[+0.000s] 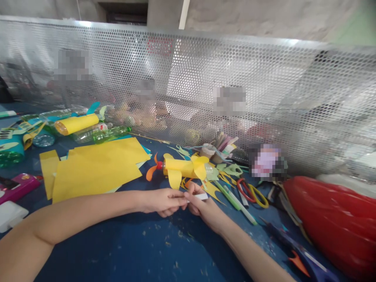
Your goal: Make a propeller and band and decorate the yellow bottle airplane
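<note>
Head view, looking down on a scuffed blue table (141, 250). Left hand (163, 201) and right hand (203, 206) meeting near the middle of it, a bit toward the near edge.

Right hand closed narrow on a small white piece (202, 196), pinched between thumb and fingers. Left hand curled in too, fingertips nipping the other end of the same piece. Can't tell whether glue stick, tape or a paper strip, way too small to call.

Best guess for doing this bit well:
- Hold the right-hand pinch firm but light.
- Rest both wrists on the table for steadiness.
- Work slowly with the left fingertips instead of yanking.
- Stay low and clear of the paper scraps (217, 188) just beyond.

Probably easy to crumple or fumble otherwise.

So, white piece right between the two hands, touching both, just above the table.

Just past the knuckles toward the far edge, a bottle plane (182, 167) wrapped in yellow paper, with an orange propeller (151, 171), near the hands but not touching. Yellow paper sheets (96, 168) off toward the left side. Scissors (252, 192) and a green pen (227, 196) toward the right, and a red bag (331, 219) at the right edge. Perforated metal screen (205, 78) along the far edge.
</note>
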Motion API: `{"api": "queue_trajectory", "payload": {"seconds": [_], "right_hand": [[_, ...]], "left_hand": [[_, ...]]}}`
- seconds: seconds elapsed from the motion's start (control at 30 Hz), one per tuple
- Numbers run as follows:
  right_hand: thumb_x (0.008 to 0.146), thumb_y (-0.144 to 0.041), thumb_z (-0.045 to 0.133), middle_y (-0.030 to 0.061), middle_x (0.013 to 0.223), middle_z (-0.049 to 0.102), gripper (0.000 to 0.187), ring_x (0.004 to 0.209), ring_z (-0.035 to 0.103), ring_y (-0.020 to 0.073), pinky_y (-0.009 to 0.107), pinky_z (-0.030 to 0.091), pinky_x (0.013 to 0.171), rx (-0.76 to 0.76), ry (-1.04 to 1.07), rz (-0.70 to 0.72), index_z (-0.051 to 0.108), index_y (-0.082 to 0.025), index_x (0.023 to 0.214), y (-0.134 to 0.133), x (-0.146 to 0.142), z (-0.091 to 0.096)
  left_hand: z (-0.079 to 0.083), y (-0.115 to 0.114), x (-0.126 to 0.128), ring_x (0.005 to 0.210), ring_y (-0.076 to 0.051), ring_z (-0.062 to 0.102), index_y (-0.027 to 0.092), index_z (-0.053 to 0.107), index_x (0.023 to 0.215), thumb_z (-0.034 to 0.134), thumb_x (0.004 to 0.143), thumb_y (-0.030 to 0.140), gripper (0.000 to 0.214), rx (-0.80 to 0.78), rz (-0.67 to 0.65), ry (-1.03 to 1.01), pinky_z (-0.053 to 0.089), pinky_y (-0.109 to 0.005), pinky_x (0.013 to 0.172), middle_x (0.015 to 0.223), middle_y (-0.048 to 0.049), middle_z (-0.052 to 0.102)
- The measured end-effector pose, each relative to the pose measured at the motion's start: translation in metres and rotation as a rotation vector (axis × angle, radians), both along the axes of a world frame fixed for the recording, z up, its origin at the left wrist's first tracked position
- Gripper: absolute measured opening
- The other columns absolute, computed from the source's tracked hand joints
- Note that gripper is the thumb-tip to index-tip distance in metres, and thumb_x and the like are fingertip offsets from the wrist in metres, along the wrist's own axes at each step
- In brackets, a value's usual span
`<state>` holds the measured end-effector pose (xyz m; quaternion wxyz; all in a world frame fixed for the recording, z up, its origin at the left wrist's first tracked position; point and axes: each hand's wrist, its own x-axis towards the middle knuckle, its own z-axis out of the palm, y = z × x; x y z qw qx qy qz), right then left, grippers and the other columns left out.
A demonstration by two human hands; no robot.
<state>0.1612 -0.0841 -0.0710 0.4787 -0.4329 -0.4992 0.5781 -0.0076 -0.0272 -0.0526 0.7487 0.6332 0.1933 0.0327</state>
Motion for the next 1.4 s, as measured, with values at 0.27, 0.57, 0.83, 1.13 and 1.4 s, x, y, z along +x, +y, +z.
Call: {"api": "queue_trajectory", "payload": {"seconds": [0.27,0.57,0.83,1.13,1.4], "right_hand": [[0.075,-0.044,0.069,-0.0072,0.044,0.048,0.035,0.038,0.028,0.0056,0.021,0.015,0.04,-0.027,0.023,0.05,0.042,-0.022,0.07,-0.001,0.002,0.003],[0.075,-0.039,0.066,-0.0109,0.04,0.036,0.031,0.035,0.024,0.0049,0.02,0.013,0.038,-0.051,0.062,-0.06,0.042,-0.021,0.067,0.003,0.002,0.002],[0.078,-0.049,0.064,-0.0103,0.042,0.045,0.039,0.033,0.026,0.0047,0.019,0.015,0.035,0.019,-0.125,-0.134,0.036,-0.023,0.07,-0.001,-0.012,-0.004],[0.081,-0.043,0.063,-0.0123,0.039,0.031,0.036,0.035,0.023,0.0044,0.02,0.017,0.039,0.124,-0.036,-0.164,0.038,-0.022,0.067,-0.006,-0.012,-0.001],[0.079,-0.042,0.067,-0.0124,0.041,0.031,0.038,0.035,0.024,0.0041,0.02,0.016,0.039,0.099,-0.006,-0.123,0.037,-0.022,0.065,-0.009,-0.009,0.013]], "left_hand": [[0.002,0.006,-0.001,0.039,-0.004,0.013,0.021,0.046,0.084,0.048,0.087,0.055,0.035,-0.149,-0.087,0.059,0.01,-0.022,0.041,0.052,0.0098,0.02],[-0.005,0.011,0.002,0.055,-0.008,0.043,0.015,0.051,0.087,0.059,0.084,0.035,0.022,-0.209,-0.041,-0.034,0.033,-0.025,0.057,0.069,0.0019,0.047],[-0.002,0.005,0.001,0.044,-0.005,0.017,0.016,0.046,0.076,0.046,0.091,0.047,0.034,-0.135,-0.065,-0.004,0.016,-0.022,0.045,0.055,0.0085,0.023],[0.004,-0.005,0.001,0.041,-0.005,0.012,0.018,0.037,0.068,0.045,0.091,0.048,0.039,-0.175,-0.013,-0.041,0.01,-0.022,0.042,0.05,0.0103,0.017],[0.013,-0.015,0.002,0.038,-0.004,0.01,0.019,0.036,0.069,0.043,0.092,0.049,0.039,-0.227,0.019,-0.042,0.009,-0.022,0.039,0.047,0.0104,0.016]]}}
